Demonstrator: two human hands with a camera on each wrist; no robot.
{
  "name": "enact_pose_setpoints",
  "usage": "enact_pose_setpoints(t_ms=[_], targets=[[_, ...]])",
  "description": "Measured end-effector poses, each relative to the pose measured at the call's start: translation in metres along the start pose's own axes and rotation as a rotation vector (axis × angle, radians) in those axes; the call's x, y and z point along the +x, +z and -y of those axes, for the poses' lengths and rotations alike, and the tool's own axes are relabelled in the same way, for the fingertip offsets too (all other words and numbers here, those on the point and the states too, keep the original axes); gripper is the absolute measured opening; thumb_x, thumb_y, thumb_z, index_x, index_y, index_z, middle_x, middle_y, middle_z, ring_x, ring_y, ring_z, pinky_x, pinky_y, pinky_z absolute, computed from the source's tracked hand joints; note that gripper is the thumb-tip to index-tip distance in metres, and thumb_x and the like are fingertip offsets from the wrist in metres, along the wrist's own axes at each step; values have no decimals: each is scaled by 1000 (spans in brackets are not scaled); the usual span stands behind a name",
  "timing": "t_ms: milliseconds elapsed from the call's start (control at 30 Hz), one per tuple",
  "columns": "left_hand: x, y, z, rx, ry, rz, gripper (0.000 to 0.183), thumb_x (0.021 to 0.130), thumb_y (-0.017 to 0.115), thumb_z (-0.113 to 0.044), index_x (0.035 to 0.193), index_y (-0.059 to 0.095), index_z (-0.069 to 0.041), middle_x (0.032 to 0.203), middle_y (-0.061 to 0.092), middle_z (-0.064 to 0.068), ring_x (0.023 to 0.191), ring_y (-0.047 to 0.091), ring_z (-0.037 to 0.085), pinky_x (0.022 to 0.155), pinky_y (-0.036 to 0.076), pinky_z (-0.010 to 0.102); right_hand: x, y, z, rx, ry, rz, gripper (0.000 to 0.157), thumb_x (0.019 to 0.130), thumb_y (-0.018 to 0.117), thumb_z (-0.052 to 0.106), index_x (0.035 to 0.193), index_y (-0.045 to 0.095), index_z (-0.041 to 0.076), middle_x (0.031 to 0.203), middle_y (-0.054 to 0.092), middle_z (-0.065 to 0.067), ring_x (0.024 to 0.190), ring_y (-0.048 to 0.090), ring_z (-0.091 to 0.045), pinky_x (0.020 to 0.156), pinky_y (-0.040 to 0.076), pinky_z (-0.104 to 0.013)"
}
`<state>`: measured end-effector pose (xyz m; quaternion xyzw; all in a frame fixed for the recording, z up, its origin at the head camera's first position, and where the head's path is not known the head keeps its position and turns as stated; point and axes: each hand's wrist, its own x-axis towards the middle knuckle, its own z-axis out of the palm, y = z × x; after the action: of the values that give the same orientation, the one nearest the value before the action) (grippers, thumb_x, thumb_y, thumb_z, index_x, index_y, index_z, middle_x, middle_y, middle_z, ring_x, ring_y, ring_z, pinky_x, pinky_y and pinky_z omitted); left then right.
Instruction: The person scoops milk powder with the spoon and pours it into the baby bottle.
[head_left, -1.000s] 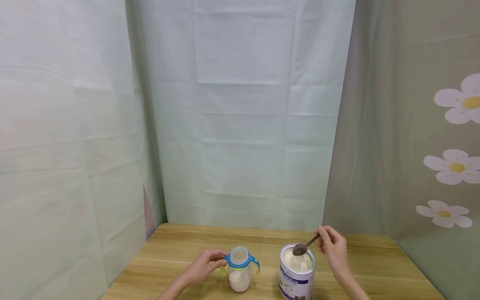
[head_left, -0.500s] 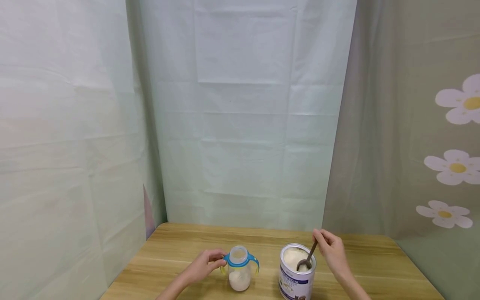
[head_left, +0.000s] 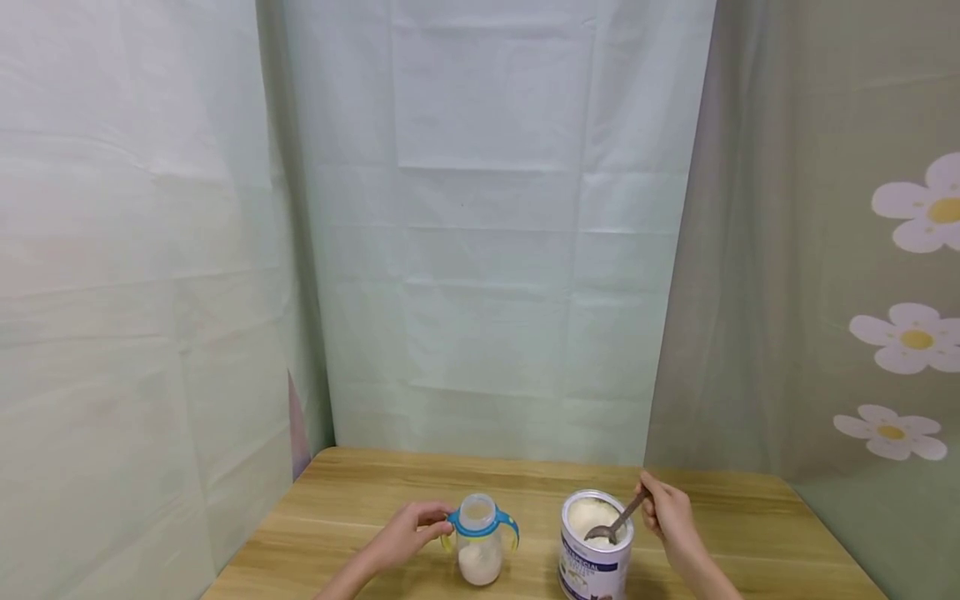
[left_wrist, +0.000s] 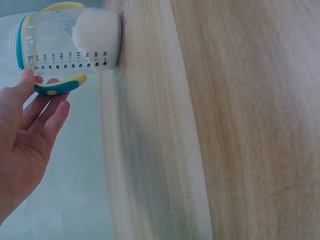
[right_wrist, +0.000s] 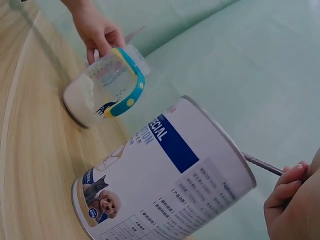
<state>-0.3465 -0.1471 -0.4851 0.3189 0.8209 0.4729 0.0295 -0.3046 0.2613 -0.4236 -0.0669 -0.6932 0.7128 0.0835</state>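
Note:
A clear baby bottle (head_left: pixel 480 557) with a blue and yellow two-handled collar stands upright and uncapped on the table, white powder in its lower part. My left hand (head_left: pixel 411 531) pinches one of its handles (left_wrist: pixel 60 87) between thumb and fingers. To the right stands an open can (head_left: pixel 592 567) of pale powder, its label printed with a cat and a dog. My right hand (head_left: pixel 670 518) grips the handle of a dark spoon (head_left: pixel 617 527) whose bowl is down in the can at the powder. In the right wrist view the can wall hides the spoon's bowl.
The wood-grain table (head_left: pixel 360 492) carries the bottle and the can, a gap of bare wood between them. Pale curtains (head_left: pixel 487 333) hang behind and to the left, and a darker one with white flowers (head_left: pixel 915 337) hangs on the right.
The spoon has gone from above the can down into the powder, and its handle now leans further right. My right hand has shifted slightly down and right. Left hand and bottle stay put.

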Motion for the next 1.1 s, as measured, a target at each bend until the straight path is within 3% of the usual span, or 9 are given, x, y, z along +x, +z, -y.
enact_pose_setpoints(t_ms=[200,467,633,1100], targets=[[0,0,0,-8,-10,2,24,96,58,-25,113,68,-11,105,72,5,94,67,10,85,54,30,4,-6,-7,114,61,29,34,104,37,21,76,55,13,52,38,12,41,36,3,41,30,-13],[1,0,0,-19,-26,-1,24,97,57,-26,113,67,-11,105,72,5,94,67,11,82,52,22,7,-12,-12,263,99,77,37,104,31,17,75,54,13,52,40,13,43,36,4,42,31,-10],[1,0,0,-3,-11,-1,23,97,58,-24,112,67,-11,104,72,5,93,67,9,84,53,25,8,-14,-17,350,132,94,39,104,31,15,74,55,14,52,39,14,43,35,4,42,29,-9],[1,0,-3,-2,-15,1,23,97,58,-26,111,68,-11,104,72,5,93,68,11,83,55,29,7,-20,-15,249,114,50,37,105,30,15,77,54,12,57,41,11,48,39,2,45,33,-11]])
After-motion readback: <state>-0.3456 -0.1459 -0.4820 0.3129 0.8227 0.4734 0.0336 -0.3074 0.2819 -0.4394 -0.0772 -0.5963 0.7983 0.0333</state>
